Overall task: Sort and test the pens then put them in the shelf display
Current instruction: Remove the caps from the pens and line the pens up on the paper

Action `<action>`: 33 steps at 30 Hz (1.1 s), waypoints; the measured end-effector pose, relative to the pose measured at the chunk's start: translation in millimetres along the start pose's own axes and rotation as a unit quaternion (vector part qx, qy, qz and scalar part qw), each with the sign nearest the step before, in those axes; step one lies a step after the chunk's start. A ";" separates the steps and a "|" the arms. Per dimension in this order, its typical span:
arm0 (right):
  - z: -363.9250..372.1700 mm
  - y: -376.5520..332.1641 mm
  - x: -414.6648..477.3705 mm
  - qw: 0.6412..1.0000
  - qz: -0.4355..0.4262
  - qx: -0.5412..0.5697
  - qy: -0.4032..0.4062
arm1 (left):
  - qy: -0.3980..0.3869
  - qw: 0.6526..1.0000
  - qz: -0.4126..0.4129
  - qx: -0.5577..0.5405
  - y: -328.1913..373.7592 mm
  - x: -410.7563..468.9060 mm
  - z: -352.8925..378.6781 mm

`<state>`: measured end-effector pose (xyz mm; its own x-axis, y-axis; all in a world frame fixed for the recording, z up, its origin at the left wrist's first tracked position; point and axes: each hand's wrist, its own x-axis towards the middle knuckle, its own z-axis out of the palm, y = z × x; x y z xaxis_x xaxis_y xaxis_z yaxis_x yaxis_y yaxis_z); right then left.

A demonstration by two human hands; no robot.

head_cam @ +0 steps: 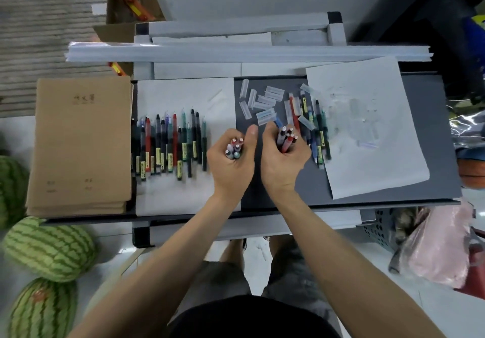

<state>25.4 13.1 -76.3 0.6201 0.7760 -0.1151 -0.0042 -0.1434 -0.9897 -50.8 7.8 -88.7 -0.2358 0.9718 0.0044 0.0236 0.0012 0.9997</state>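
Observation:
My left hand (229, 164) grips a small bundle of pens (234, 148) upright, tips up, over the right edge of a white sheet (183, 96). Close beside it my right hand (282, 163) grips a second bundle of pens (287, 138), mostly red, above the dark tabletop (435, 132). A row of several uncapped pens (168, 146) lies side by side on the left sheet. More pens (316, 130) lie in a loose heap at the left edge of a scribbled test sheet (367, 127). Clear pen caps (262, 101) are scattered on the dark top between the sheets.
A stack of brown notebooks (81, 143) lies at the table's left end. A long stack of white strips (246, 52) runs along the back. Watermelons (49, 248) sit on the floor at left; a perforated basket (380, 230) and pink bag (441, 243) at right.

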 end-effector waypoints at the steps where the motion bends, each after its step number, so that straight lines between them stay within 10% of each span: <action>1: 0.5 2.4 1.1 1.000 -0.020 -0.009 -0.003 | 0.000 1.000 0.006 -0.004 -2.8 0.5 1.4; 20: -0.1 23.2 5.8 0.987 -0.148 -0.044 -0.046 | 0.024 0.999 -0.027 -0.001 -13.9 1.5 3.0; 33: 8.4 12.4 8.9 0.996 -0.015 -0.048 -0.080 | 0.013 0.996 -0.077 0.047 -1.9 8.4 3.9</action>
<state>24.2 23.3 -90.4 0.4862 0.8674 -0.1061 0.0917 -0.1714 -0.9809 -48.9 16.9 -90.7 -0.2684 0.9521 -0.1466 0.0760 0.1726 0.9820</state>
